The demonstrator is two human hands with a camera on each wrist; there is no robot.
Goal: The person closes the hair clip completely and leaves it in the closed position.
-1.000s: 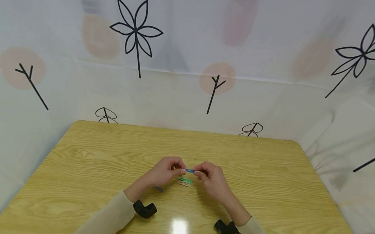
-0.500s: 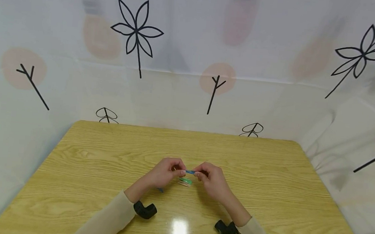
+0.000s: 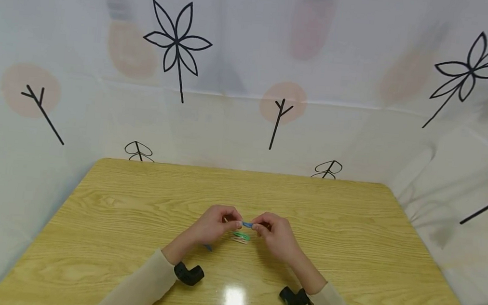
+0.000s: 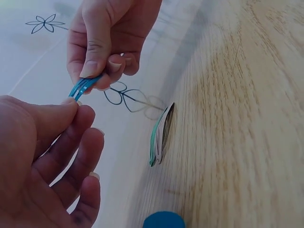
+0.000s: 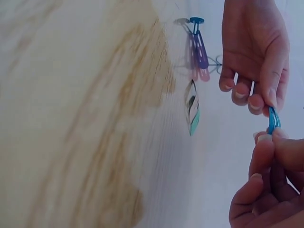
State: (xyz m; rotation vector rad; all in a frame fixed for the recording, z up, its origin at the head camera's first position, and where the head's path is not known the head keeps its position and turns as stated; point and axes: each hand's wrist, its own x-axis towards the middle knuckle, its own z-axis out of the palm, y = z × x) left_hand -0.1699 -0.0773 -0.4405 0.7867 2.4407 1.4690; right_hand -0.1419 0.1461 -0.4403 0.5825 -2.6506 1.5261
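A blue snap hair clip (image 3: 247, 225) is held in the air between both hands. My left hand (image 3: 216, 223) pinches one end of it between thumb and fingers. The other end sits between the thumb and fingers of my right hand (image 3: 278, 235). In the left wrist view the slotted blue clip bridges the two hands, its ends hidden under fingertips. Below the hands, a green hair clip (image 3: 242, 235) and a pale pinkish hair clip (image 3: 239, 240) lie side by side on the table.
Near my left wrist lies a blue piece (image 3: 208, 247), mostly covered by the hand. The right wrist view shows a purple clip (image 5: 201, 53), pink beneath it and a round blue end (image 5: 196, 20) beyond. Patterned white cloth (image 3: 229, 122) rises behind the wooden table (image 3: 330, 208).
The blue clip dips very slightly and turns a little between the fingertips. Both hands keep their pinch in nearly the same place, and the clips on the table stay put.
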